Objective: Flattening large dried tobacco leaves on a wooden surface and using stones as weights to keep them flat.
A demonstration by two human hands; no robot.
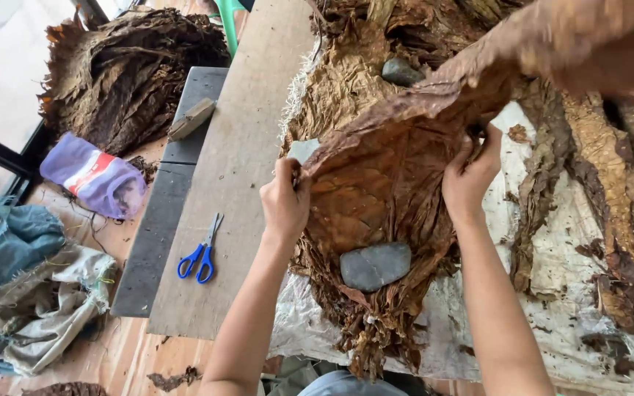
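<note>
- Left hand pinches the dried brown leaf's edge, just above the grey stone.
- Right hand grips the same leaf, up-right of the stone.
- Blue scissors lie well left of the stone.

Two bare hands, left hand and right hand, grip a large dried brown leaf above a grey stone.

Stone on leaf stack, scissors on board to its left, leaf heap behind.
</note>
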